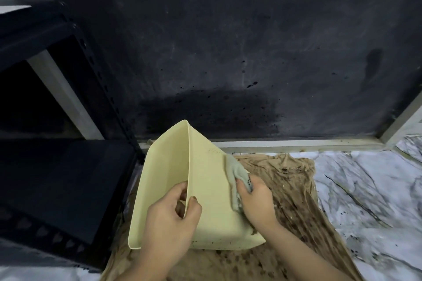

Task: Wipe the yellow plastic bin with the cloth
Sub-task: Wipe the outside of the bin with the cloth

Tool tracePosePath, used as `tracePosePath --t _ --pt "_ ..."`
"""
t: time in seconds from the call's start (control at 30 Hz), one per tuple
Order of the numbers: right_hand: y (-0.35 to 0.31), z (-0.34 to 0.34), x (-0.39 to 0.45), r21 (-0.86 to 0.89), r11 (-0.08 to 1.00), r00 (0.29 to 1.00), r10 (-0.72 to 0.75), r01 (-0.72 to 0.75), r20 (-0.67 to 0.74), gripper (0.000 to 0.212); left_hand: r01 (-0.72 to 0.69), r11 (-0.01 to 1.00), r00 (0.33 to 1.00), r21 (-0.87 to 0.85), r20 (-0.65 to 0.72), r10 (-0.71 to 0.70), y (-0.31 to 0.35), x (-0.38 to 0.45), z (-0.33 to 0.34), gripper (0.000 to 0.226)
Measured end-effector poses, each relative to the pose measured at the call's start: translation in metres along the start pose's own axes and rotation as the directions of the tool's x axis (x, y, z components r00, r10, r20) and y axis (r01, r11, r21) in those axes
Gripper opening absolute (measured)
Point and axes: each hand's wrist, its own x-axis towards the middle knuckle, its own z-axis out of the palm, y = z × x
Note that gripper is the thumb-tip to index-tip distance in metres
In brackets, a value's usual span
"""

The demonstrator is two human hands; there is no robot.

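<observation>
The pale yellow plastic bin point(205, 189) lies tipped on its side at the lower middle, with its opening turned to the left. Dark specks dot its outer wall near the top and bottom edges. My left hand point(169, 223) pinches the bin's rim, fingers inside and thumb outside. My right hand point(255, 201) presses a crumpled grey-green cloth point(236, 173) flat against the outer wall on the bin's right side. Part of the cloth is hidden under my fingers.
The bin rests on a stained brown fabric point(296, 201) spread over a marble-patterned floor point(370, 189). A black metal shelf rack point(57, 178) stands close on the left. A dark, speckled wall point(228, 52) rises right behind the bin.
</observation>
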Motion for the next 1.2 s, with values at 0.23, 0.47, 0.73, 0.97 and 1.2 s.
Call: tracePosePath --t 0.23,0.47,0.73,0.97,1.2 --pt "0.055 -0.013 0.000 -0.017 0.960 0.960 0.280 -0.281 -0.023 0.022 0.065 0.997 0.998 -0.047 0.013 -0.065 0.002 -0.003 0.002 0.027" --pt "0.064 -0.015 -0.025 0.031 0.950 0.948 0.313 -0.312 -0.063 0.011 0.136 0.982 0.969 -0.133 0.223 -0.104 0.007 0.010 -0.001 0.062" --pt "0.011 -0.014 -0.048 0.108 0.992 0.997 -0.068 0.065 0.026 0.044 0.182 0.980 0.983 -0.079 0.051 -0.179 0.031 0.043 0.005 0.025" --pt "-0.023 -0.007 -0.059 0.163 0.944 0.958 -0.284 0.285 -0.033 0.029 0.075 0.996 0.997 -0.057 0.025 -0.074 0.030 0.032 0.006 0.026" --pt "-0.042 -0.006 -0.039 0.091 0.932 0.936 -0.349 0.351 -0.033 0.027 -0.014 0.998 0.999 -0.058 0.042 0.017 0.014 0.008 0.019 0.036"
